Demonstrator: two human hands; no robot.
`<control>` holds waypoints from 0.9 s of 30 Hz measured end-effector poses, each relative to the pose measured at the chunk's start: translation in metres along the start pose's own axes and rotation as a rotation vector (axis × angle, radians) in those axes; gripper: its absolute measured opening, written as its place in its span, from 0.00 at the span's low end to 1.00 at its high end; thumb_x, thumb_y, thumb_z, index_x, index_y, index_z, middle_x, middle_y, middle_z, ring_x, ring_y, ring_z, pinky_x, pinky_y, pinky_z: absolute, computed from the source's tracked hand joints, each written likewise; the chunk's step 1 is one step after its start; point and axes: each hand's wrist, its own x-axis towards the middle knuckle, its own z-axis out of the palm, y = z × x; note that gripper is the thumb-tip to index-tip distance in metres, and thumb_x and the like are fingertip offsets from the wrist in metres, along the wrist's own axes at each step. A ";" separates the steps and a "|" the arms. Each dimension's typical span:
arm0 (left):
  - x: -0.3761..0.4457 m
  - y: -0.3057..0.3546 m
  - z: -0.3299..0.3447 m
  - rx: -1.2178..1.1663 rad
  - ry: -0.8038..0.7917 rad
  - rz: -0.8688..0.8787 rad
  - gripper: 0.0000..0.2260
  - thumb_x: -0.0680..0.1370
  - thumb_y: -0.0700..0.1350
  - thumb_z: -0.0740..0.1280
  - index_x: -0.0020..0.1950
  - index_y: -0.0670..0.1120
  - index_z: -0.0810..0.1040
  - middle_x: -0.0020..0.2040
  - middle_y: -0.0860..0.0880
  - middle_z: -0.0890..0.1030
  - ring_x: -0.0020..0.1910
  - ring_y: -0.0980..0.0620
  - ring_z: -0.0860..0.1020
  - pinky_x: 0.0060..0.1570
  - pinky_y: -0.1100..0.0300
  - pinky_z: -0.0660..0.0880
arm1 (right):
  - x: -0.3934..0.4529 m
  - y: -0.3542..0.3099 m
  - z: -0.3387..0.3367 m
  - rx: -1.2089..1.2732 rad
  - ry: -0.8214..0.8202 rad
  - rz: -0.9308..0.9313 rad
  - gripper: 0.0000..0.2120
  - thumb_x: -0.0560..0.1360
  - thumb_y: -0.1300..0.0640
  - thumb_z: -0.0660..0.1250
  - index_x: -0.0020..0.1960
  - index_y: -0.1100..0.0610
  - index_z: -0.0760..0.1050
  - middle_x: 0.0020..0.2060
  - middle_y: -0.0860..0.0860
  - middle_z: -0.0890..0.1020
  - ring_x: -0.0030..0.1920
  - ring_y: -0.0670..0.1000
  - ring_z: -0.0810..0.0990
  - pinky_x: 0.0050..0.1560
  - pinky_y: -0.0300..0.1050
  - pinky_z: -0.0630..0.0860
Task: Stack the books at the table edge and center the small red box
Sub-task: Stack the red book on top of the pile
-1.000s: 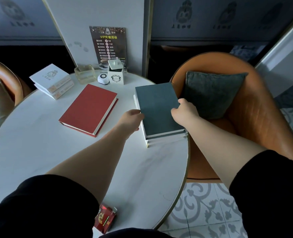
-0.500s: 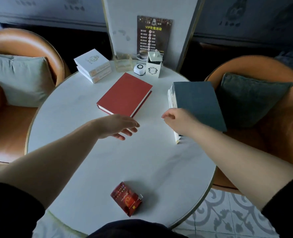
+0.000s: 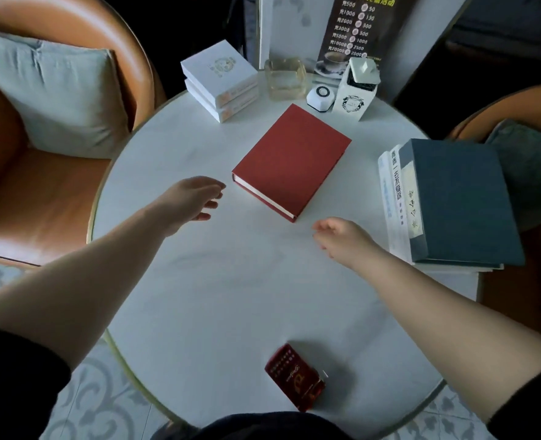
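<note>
While both hands hover open and empty over the table [image 3: 231, 296], the red book [image 3: 291, 160] lies at centre frame, its long axis slanting from lower left to upper right. Its near corner points between them; the left hand [image 3: 193, 201] sits just beside its lower-left end, marginally closer than the right hand [image 3: 342, 238]. At right, the book stack [image 3: 459, 201] waits at the edge. The small red box [image 3: 296, 377] rests bottom centre.
</note>
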 end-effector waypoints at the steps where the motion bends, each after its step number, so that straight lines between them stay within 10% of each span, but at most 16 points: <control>1: 0.007 -0.001 -0.003 -0.021 0.020 0.001 0.12 0.80 0.47 0.62 0.61 0.50 0.77 0.59 0.48 0.79 0.58 0.49 0.78 0.50 0.56 0.77 | 0.006 -0.004 0.004 0.039 0.005 0.029 0.15 0.76 0.56 0.62 0.61 0.52 0.77 0.43 0.50 0.80 0.44 0.53 0.78 0.49 0.47 0.77; 7: 0.029 0.011 0.007 -0.125 0.010 0.017 0.22 0.78 0.45 0.64 0.72 0.50 0.69 0.63 0.52 0.74 0.61 0.52 0.73 0.58 0.53 0.76 | 0.022 -0.027 0.012 0.370 0.049 0.150 0.20 0.78 0.60 0.62 0.69 0.54 0.70 0.51 0.52 0.77 0.45 0.52 0.78 0.42 0.45 0.75; 13: 0.023 0.020 0.028 -0.030 -0.007 0.029 0.08 0.74 0.45 0.62 0.49 0.51 0.79 0.49 0.48 0.76 0.48 0.49 0.73 0.50 0.55 0.73 | 0.019 -0.039 0.015 0.400 0.017 0.125 0.14 0.77 0.59 0.63 0.59 0.43 0.72 0.44 0.46 0.78 0.44 0.50 0.77 0.46 0.47 0.76; 27: -0.098 0.058 0.086 -0.244 0.203 0.369 0.08 0.73 0.42 0.62 0.48 0.54 0.76 0.50 0.52 0.79 0.46 0.51 0.79 0.53 0.49 0.79 | -0.041 -0.041 -0.046 0.578 0.200 -0.086 0.13 0.69 0.57 0.63 0.46 0.41 0.81 0.46 0.43 0.79 0.49 0.49 0.77 0.47 0.44 0.76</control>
